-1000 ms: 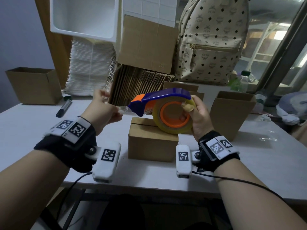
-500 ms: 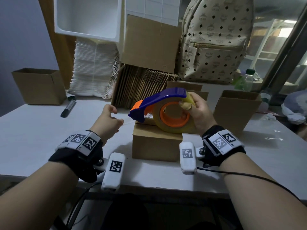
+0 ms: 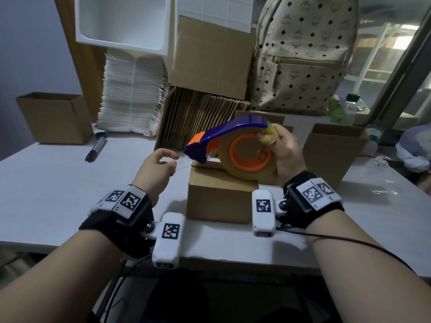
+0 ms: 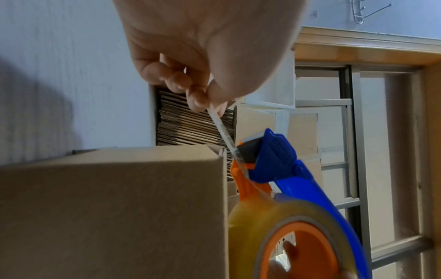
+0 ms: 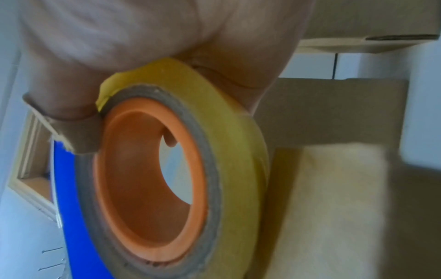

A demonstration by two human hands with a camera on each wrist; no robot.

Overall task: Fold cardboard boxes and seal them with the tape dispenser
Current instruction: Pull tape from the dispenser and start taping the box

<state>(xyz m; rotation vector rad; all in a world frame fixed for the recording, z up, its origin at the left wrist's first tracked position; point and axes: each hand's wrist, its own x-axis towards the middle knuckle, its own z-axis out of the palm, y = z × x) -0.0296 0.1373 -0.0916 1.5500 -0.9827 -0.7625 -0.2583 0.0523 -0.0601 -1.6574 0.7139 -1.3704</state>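
We see the right hand (image 3: 283,157) wrapped around the tape dispenser (image 3: 235,145), thumb on the orange hub, fingers curled behind the yellowish roll. The left hand (image 3: 156,170) pinches the clear tape strip (image 4: 223,130) between thumb and fingertip, drawn taut from the dispenser's blue and orange nose. Both hover over the closed cardboard box (image 3: 219,197) at the centre of the white table (image 3: 46,183). Two open boxes stand there too, one (image 3: 56,117) at far left, one (image 3: 333,150) at right; we cannot see inside either. A stack of flat cardboard (image 3: 200,115) stands behind, one marker (image 3: 95,148) lies at left, and one patterned backpack (image 3: 303,54) sits upper right.
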